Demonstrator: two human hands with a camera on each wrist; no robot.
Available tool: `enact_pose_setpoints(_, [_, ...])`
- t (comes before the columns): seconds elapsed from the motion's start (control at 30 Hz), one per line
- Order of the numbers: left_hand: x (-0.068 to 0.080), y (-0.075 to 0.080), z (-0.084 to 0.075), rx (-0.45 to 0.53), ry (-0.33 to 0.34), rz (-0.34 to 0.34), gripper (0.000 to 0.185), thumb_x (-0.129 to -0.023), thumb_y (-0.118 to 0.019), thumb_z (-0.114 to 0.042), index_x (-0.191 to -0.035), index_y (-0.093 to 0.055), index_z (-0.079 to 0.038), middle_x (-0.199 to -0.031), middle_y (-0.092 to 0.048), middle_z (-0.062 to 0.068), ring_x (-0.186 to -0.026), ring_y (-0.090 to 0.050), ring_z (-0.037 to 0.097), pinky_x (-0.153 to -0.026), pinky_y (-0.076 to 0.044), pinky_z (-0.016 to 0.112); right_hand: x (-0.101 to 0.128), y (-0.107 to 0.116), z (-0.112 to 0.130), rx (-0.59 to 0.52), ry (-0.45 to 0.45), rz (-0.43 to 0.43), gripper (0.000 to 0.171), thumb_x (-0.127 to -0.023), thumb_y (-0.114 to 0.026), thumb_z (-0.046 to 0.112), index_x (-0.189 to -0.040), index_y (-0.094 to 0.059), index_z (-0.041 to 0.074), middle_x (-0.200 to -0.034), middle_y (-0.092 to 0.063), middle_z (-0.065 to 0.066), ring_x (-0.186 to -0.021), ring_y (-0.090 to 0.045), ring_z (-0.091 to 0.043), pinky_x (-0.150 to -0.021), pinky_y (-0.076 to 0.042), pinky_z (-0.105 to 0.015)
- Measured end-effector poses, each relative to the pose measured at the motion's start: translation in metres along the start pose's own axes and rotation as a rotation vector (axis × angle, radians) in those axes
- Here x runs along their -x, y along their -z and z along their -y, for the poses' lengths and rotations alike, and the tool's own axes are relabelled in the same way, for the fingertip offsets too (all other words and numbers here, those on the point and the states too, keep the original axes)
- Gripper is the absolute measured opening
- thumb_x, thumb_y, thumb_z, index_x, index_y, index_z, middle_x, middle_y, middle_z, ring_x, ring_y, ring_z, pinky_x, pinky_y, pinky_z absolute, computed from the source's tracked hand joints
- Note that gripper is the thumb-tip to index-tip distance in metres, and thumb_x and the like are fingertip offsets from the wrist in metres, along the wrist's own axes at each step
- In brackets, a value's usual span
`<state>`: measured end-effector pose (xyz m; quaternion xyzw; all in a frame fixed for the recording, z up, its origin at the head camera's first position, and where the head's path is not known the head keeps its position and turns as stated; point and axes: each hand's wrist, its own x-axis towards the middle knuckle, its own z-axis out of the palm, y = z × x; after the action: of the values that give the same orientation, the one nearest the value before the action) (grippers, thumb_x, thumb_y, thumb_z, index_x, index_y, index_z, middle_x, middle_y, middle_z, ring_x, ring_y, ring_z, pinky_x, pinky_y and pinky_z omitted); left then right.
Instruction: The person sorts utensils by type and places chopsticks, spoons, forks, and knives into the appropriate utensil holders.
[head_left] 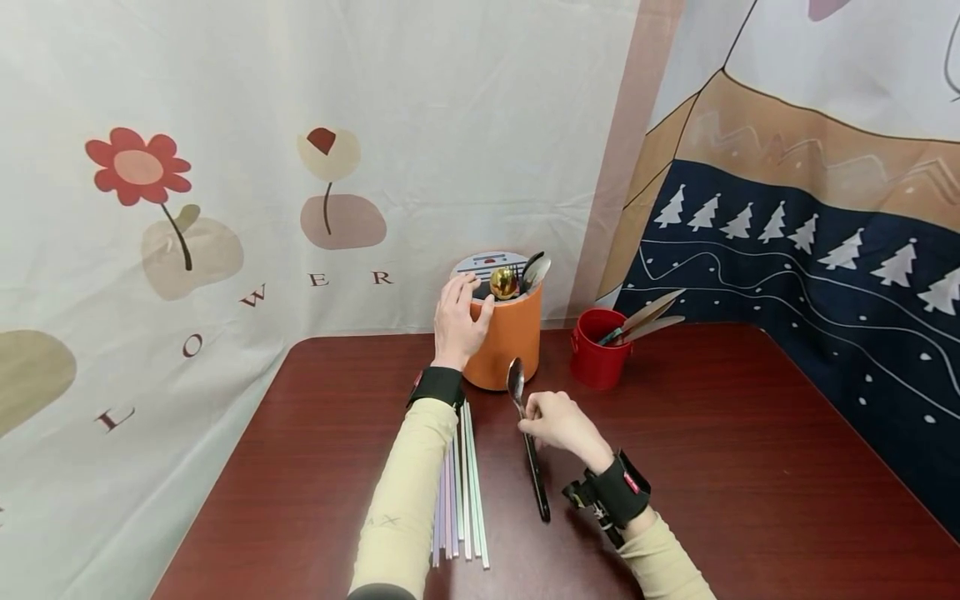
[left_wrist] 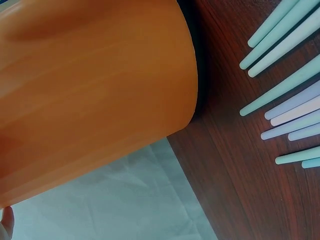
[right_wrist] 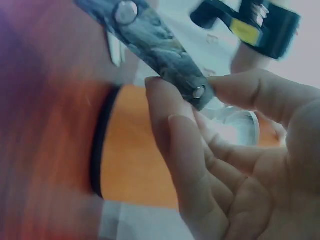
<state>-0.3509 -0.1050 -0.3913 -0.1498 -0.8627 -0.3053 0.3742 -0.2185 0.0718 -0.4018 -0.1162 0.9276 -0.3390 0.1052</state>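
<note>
My left hand (head_left: 459, 323) holds the orange utensil holder (head_left: 513, 337) at its left side, with fingers at the rim and thumb on the front. A gold spoon (head_left: 503, 283), a fork and other spoons stand in the holder. In front of it, my right hand (head_left: 561, 422) pinches a metal spoon (head_left: 516, 379) between thumb and fingers. The spoon's bowl points towards the holder and its dark handle slants back towards me. The right wrist view shows the riveted, marbled handle (right_wrist: 165, 55) at my fingertips (right_wrist: 161, 95).
A red bucket (head_left: 596, 358) holding several knives (head_left: 648, 315) stands right of the holder. Pastel chopsticks (head_left: 468, 492) lie side by side on the dark red table (head_left: 750, 467), partly under my left forearm. Printed cloth (head_left: 450, 100) hangs behind the table.
</note>
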Motion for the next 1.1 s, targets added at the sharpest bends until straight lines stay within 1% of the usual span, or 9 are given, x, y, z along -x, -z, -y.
enact_pose_setpoints(0.17, [0.000,0.000,0.000,0.006,0.002,0.003,0.044,-0.094,-0.049,-0.038,-0.121,-0.062,-0.006,-0.132,-0.057,0.009,-0.131,-0.045,0.025,-0.111,-0.037,0.040,0.002,0.016,-0.005,-0.075,0.070,-0.111,0.011,-0.085,-0.066,0.015,-0.079,-0.059,0.010,-0.065,-0.063,-0.003,-0.055,-0.061,-0.017,-0.050,-0.044,-0.026])
enact_pose_setpoints(0.33, [0.000,0.000,0.000,0.005,0.000,0.003,0.045,-0.094,-0.048,-0.039,-0.122,-0.061,-0.006,-0.133,-0.057,0.009,-0.131,-0.044,0.025,-0.111,-0.037,0.040,0.003,0.026,-0.008,-0.178,0.118,-0.217,0.007,-0.087,-0.066,0.013,-0.086,-0.060,0.008,-0.073,-0.067,-0.007,-0.056,-0.060,-0.011,-0.054,-0.050,-0.026])
enact_pose_setpoints(0.4, [0.000,-0.001,0.001,0.005,-0.002,0.003,0.046,-0.094,-0.047,-0.040,-0.122,-0.061,-0.006,-0.133,-0.057,0.009,-0.132,-0.044,0.025,-0.111,-0.036,0.040,0.003,0.028,-0.007,-0.214,0.139,-0.275,0.008,-0.086,-0.066,0.013,-0.086,-0.061,0.007,-0.074,-0.068,-0.008,-0.058,-0.063,-0.017,-0.055,-0.050,-0.025])
enact_pose_setpoints(0.53, [0.000,-0.001,0.001,0.008,-0.004,-0.001,0.045,-0.094,-0.048,-0.040,-0.122,-0.061,-0.006,-0.133,-0.057,0.009,-0.132,-0.044,0.024,-0.111,-0.037,0.040,0.005,0.032,-0.006,-0.270,0.206,-0.423,0.009,-0.086,-0.067,0.012,-0.087,-0.061,0.005,-0.076,-0.069,-0.012,-0.060,-0.066,-0.019,-0.056,-0.051,-0.021])
enact_pose_setpoints(0.63, [-0.001,-0.001,0.001,0.008,-0.004,-0.004,0.045,-0.094,-0.049,-0.039,-0.121,-0.062,-0.006,-0.133,-0.057,0.009,-0.131,-0.045,0.024,-0.111,-0.037,0.040,0.005,0.033,-0.006,-0.335,0.246,-0.534,0.011,-0.087,-0.067,0.013,-0.088,-0.062,0.003,-0.079,-0.069,-0.015,-0.059,-0.065,-0.008,-0.058,-0.052,-0.018])
enact_pose_setpoints(0.73, [-0.002,-0.001,0.001,0.007,-0.003,0.001,0.045,-0.094,-0.048,-0.039,-0.121,-0.062,-0.006,-0.133,-0.057,0.009,-0.131,-0.045,0.025,-0.111,-0.037,0.040,0.005,0.033,-0.005,-0.406,0.266,-0.641,0.013,-0.087,-0.067,0.013,-0.090,-0.062,0.001,-0.081,-0.069,-0.017,-0.059,-0.064,-0.003,-0.060,-0.053,-0.013])
enact_pose_setpoints(0.8, [-0.002,-0.001,0.001,0.004,-0.004,0.006,0.045,-0.094,-0.048,-0.038,-0.122,-0.061,-0.006,-0.133,-0.057,0.009,-0.132,-0.045,0.024,-0.111,-0.037,0.039,0.006,0.034,-0.002,-0.444,0.286,-0.714,0.014,-0.087,-0.067,0.011,-0.091,-0.062,-0.001,-0.082,-0.069,-0.018,-0.060,-0.065,-0.005,-0.060,-0.052,-0.011])
enact_pose_setpoints(0.93, [-0.002,-0.001,0.002,0.000,-0.005,0.008,0.045,-0.094,-0.047,-0.038,-0.121,-0.061,-0.006,-0.133,-0.057,0.009,-0.131,-0.045,0.024,-0.112,-0.036,0.039,0.012,0.039,0.010,-0.456,0.359,-0.862,0.013,-0.086,-0.066,0.002,-0.090,-0.061,-0.009,-0.082,-0.067,-0.023,-0.062,-0.065,0.001,-0.061,-0.050,-0.007])
enact_pose_setpoints(1.1, [-0.002,-0.001,0.002,0.001,-0.005,0.005,0.045,-0.094,-0.048,-0.039,-0.121,-0.061,-0.006,-0.133,-0.057,0.009,-0.131,-0.045,0.024,-0.112,-0.036,0.039,0.012,0.048,0.019,-0.502,0.441,-0.990,0.012,-0.087,-0.062,-0.002,-0.092,-0.059,-0.013,-0.082,-0.065,-0.026,-0.067,-0.061,0.013,-0.065,-0.050,-0.007])
